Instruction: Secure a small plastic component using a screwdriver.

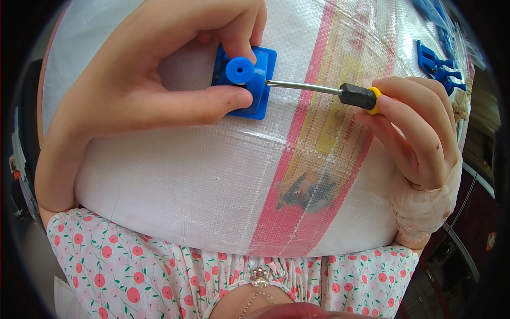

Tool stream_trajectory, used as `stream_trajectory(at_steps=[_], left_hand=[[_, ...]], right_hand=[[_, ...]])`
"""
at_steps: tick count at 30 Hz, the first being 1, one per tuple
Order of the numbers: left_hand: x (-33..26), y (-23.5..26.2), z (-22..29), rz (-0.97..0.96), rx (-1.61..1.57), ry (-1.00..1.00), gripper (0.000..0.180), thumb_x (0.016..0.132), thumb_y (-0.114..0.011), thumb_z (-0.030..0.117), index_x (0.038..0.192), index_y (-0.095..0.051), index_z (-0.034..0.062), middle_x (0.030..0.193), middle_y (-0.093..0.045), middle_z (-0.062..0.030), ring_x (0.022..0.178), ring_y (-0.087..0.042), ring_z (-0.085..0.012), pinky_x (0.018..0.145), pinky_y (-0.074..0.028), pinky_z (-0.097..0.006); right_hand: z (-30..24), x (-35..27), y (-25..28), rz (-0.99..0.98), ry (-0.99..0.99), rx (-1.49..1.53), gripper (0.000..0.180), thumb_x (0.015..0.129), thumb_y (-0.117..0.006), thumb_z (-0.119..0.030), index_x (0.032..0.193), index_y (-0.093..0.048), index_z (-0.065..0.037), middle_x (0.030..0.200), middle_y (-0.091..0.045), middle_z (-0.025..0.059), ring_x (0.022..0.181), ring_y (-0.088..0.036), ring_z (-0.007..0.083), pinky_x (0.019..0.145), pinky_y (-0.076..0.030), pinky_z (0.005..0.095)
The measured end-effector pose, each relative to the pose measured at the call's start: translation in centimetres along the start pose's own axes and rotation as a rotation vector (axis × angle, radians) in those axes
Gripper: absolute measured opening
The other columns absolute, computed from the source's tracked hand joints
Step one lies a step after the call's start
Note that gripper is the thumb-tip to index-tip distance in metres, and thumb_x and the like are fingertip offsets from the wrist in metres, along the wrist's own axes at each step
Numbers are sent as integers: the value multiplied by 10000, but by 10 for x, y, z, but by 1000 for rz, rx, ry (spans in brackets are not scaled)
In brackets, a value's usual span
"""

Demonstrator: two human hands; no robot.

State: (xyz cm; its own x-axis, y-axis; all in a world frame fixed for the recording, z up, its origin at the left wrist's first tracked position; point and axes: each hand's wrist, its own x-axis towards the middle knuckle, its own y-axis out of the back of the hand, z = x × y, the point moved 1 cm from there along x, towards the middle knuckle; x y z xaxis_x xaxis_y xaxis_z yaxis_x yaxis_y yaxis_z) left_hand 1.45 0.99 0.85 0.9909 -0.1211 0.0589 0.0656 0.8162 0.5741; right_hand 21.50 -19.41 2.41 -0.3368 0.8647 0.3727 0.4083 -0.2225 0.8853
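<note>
Between the thumb and fingers of my left hand [154, 90] is a blue plastic part [259, 103] with a square base and a round knob that has a small hole in it. My right hand [419, 122] grips a screwdriver [313, 87] by its black and yellow handle. The metal shaft lies nearly level, pointing left. Its tip touches the right side of the blue part's raised middle, or sits in it; which of the two I cannot tell.
A woven white plastic sheet [175, 175] with a pink and yellow printed band covers the table. Another blue plastic part [438, 68] with prongs lies at the far right. Blue pieces in clear plastic wrap [433, 13] lie beyond it, near the table's edge.
</note>
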Motion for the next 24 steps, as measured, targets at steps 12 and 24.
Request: stream_trajectory(at_steps=[12,24], left_hand=[[0,-4,1,17,2,1,345,728,-848,273,798,-556,103,975,-541,-100,869,-550,-188,724,-462,-279],[-1,-5,-5,16,15,-51,349,727,-849,268,796,-548,107,982,-543,-107,867,-551,-186,718,-463,-274]], right_hand=[[-7,-6,-7,45,-73,3,462,652,-740,92,1061,-601,-73,958,-657,127,812,-614,273,686,-501,324],[-3,-4,-3,50,-24,-48,482,643,-758,76,1074,-600,-72,968,-658,123,830,-621,275,716,-501,332]])
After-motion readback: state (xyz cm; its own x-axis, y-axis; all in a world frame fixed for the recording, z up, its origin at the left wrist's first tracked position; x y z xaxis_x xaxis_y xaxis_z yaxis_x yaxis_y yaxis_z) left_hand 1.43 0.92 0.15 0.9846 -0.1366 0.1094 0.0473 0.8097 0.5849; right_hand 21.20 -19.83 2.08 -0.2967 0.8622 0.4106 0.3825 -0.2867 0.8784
